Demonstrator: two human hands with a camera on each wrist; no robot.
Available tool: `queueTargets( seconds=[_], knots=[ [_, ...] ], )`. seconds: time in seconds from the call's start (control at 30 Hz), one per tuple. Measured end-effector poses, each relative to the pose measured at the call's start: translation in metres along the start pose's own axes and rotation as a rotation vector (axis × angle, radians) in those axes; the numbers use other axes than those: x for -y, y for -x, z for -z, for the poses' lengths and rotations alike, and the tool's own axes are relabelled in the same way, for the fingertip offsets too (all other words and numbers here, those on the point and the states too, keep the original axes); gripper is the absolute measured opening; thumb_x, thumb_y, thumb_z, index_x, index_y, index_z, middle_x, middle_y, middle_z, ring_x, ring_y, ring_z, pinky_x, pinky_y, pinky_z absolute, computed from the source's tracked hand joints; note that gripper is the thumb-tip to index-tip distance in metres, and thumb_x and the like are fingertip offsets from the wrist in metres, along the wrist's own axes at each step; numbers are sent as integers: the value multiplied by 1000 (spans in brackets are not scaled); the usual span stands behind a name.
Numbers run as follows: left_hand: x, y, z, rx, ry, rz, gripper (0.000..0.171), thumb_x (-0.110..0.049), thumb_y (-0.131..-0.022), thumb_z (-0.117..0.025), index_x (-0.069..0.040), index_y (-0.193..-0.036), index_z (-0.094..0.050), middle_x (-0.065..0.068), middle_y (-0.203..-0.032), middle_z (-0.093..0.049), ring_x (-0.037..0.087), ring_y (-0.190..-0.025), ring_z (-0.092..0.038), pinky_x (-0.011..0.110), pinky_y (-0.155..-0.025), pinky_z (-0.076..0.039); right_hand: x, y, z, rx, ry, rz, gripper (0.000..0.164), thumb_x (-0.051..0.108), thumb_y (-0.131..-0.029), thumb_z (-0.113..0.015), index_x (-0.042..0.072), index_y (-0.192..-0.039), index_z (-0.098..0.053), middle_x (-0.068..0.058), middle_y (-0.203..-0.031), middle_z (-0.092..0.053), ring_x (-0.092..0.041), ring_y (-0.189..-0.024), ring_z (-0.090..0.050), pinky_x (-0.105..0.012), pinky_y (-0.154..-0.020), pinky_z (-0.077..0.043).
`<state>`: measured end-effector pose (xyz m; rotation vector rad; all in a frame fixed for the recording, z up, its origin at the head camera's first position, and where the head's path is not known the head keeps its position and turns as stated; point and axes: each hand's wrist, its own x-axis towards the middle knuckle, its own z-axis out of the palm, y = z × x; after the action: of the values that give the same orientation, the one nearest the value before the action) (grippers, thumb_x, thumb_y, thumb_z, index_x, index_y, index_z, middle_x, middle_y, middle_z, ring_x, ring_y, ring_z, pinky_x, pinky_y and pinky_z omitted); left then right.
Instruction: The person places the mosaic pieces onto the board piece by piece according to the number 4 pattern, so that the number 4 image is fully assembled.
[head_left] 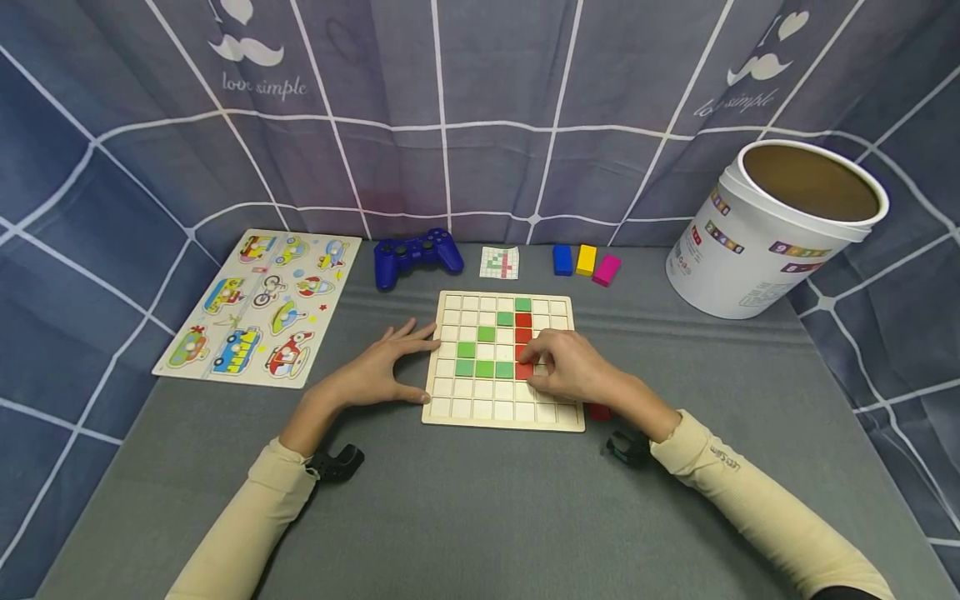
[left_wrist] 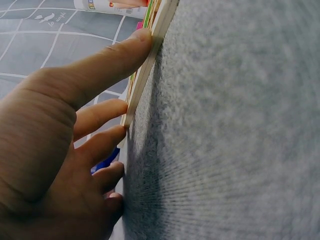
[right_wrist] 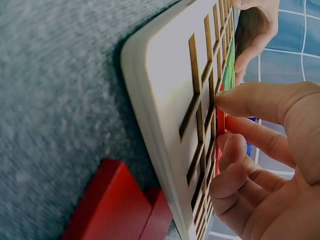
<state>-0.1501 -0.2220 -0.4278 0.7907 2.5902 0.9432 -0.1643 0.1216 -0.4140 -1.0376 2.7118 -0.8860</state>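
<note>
A wooden grid board (head_left: 472,408) lies flat on the grey table. Several green square tiles (head_left: 486,334) and a column of red square tiles (head_left: 523,320) sit in its cells. At the column's lower end, my right hand (head_left: 573,367) pinches a red tile (right_wrist: 221,117) between thumb and index finger, right at the board's surface. The other right-hand fingers are curled in. My left hand (head_left: 378,367) is spread along the board's left edge, and its thumb (left_wrist: 135,47) and fingertips touch that edge. Red blocks (right_wrist: 117,205) lie on the table beside the board's right corner, mostly hidden in the head view.
Behind the board lie a small pattern card (head_left: 499,263), a blue game controller (head_left: 417,257), and blue (head_left: 562,260), yellow (head_left: 587,260) and magenta (head_left: 607,270) blocks. A picture puzzle board (head_left: 258,312) is at left, a white bucket (head_left: 742,250) at right. A curtain (head_left: 487,92) hangs behind.
</note>
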Motion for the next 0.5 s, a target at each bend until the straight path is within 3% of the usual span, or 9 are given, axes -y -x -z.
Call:
queueTargets(
  seconds=[0.27,0.5],
  knots=[
    [-1,1,-2,2,10,9,86,-34,-75,-89,-14,-149,-49,0,-165,-23,32,-152,-7,57,-119,1,-1,3,5,1,-16,-5,24,10,-76,-81,10,-99,-77,1,-87,-69,-10,-62,-55,-31,-62,-46],
    [-2,0,0,-6,17,10,88,-32,-74,-91,-13,-149,-50,2,-165,-23,34,-151,-7,58,-119,1,-8,25,23,-59,-36,-37,27,8,-75,-84,9,-101,-76,0,-83,-67,-12,-65,-56,-33,-66,-46]
  ],
)
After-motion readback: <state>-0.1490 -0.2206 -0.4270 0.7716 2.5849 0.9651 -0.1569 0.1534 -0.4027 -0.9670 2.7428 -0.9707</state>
